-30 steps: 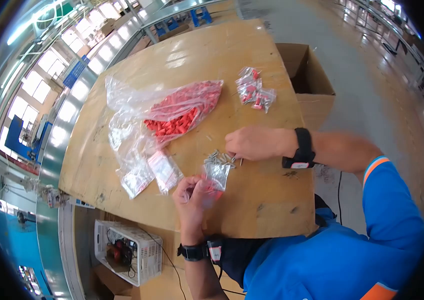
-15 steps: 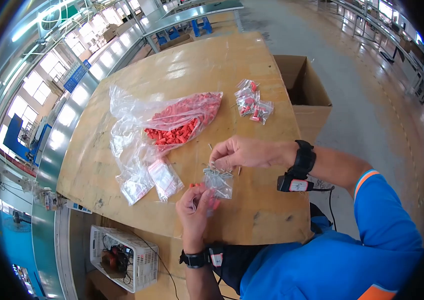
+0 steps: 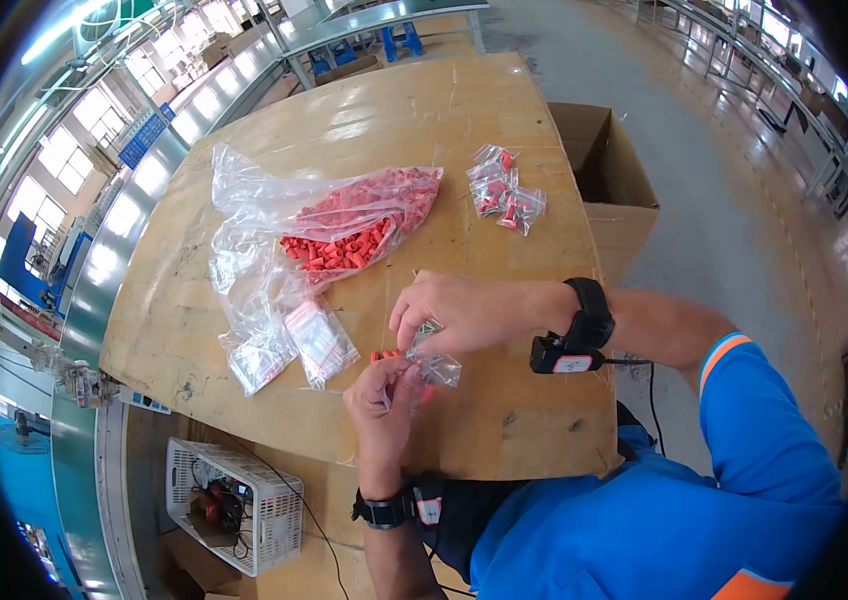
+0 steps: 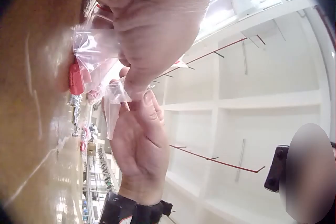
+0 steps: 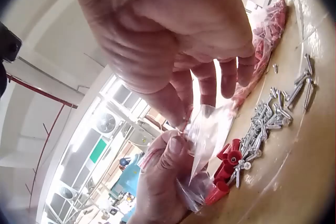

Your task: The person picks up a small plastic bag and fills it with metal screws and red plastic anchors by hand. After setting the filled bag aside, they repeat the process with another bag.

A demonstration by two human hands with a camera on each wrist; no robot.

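- The left hand (image 3: 381,405) pinches a small clear bag (image 3: 441,371) just above the worktop (image 3: 514,440), near its front edge; the fingers cover part of the bag.
- The right hand (image 3: 447,312) meets the bag from above, thumb and forefinger together; I cannot tell whether they pinch plastic or something smaller.
- Its other fingers hang bent, apart from one another, and its forearm reaches in from the right.
- From the head, the right hand hides most of the screws (image 5: 268,120); its wrist view shows them heaped beside red plugs (image 5: 229,162).
- In the left wrist view, the left hand is cut off at the top.
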